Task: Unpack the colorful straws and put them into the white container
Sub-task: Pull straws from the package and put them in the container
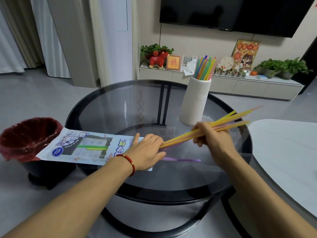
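The right hand (pixel 211 136) had its fingers curled tight round a bundle of straws (pixel 228 121), yellows, a pink and what looked like purple, their far ends fanned up and away to the right and blurred. Their near ends ran back under the left hand (pixel 147 152), right at the mouth of the straw packet (pixel 89 146). That left hand lay on the packet's open end with the fingers stretched out fairly straight, pinning it down on the glass table (pixel 109 107); whether the thumb pinched the wrapper underneath, I could not tell. A red bracelet (pixel 127 162) sat on that wrist.

Through the packet's window a green and a yellow straw (pixel 92 147) showed, not yet drawn out. One purple straw (pixel 181 159) lay loose on the glass just beyond the left fingertips.

The white container (pixel 195 102) stood upright on the far right part of the table, near the right hand, with a good sheaf of straws (pixel 204 67) already standing in its mouth.

By my reading this was the pull-out step, well into the job: a handful coming free of the wrapper. The next move would call for clearing the near ends from the packet, tipping the bundle upright, gathering the splayed tips and lowering them into the container's narrow opening without nudging it. Off the table's left edge, a bin with a red liner (pixel 25 138) waited, likely for the empty wrapper.
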Motion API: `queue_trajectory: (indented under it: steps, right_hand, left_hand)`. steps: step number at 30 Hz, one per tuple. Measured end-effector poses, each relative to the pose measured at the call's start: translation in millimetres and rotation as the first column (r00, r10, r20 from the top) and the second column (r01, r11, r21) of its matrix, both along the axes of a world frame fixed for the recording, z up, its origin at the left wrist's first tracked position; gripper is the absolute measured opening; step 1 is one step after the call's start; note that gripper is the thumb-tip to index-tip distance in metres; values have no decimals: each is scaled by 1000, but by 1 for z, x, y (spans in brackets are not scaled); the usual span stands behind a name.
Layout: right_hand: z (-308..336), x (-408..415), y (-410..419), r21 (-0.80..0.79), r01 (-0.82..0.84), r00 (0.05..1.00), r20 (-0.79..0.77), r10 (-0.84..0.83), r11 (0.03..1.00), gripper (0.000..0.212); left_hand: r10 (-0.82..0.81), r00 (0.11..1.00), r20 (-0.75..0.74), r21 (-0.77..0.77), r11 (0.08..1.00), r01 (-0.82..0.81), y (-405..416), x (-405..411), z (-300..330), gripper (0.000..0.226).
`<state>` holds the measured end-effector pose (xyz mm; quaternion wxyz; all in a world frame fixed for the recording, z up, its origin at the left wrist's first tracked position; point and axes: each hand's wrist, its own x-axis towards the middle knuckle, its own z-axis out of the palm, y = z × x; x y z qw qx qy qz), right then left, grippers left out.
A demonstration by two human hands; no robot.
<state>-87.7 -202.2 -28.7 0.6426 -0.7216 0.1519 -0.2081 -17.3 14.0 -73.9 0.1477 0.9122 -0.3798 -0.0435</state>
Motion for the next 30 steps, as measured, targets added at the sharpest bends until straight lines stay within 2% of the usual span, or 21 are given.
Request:
queue_trajectory:
  steps: [3, 6, 8, 11, 15, 19, 26, 30]
  right_hand:
    - [38, -3, -28, -288, -17, 1000, 8, 20, 958, 22]
    - [70, 15, -39, -590, -63, 995, -95, 9, 805, 17]
    - [77, 31, -34, -670, -124, 985, -172, 10, 732, 10]
    - [56, 41, -18, -679, -198, 962, -274, 6, 706, 14]
    - [25, 39, -16, -686, -97, 979, -196, -54, 721, 26]
    - [14, 36, -20, -661, -47, 993, -113, -37, 749, 21]
    - [8, 35, -35, -640, -51, 993, -113, -28, 767, 18]
    - [5, 34, -30, -662, -130, 983, -183, 9, 738, 15]
  left_hand:
    - [4, 1000, -15, -17, 1000, -5, 3, 3, -5, 19]
    - [-6, 1000, -10, -34, 999, 5, 2, 2, -9, 17]
    - [-2, 1000, -1, -34, 999, 2, 1, 1, -10, 18]
    - [1, 1000, 3, -30, 1000, -1, 0, 0, -11, 18]
    - [-2, 1000, 11, -37, 999, 2, -1, -1, -13, 17]
    - [-6, 1000, 30, -29, 1000, 7, -4, 1, -17, 19]
    - [-19, 999, 34, -30, 999, 20, -17, 1, -18, 30]
    - [-17, 999, 42, -20, 1000, 18, -22, -1, -17, 33]
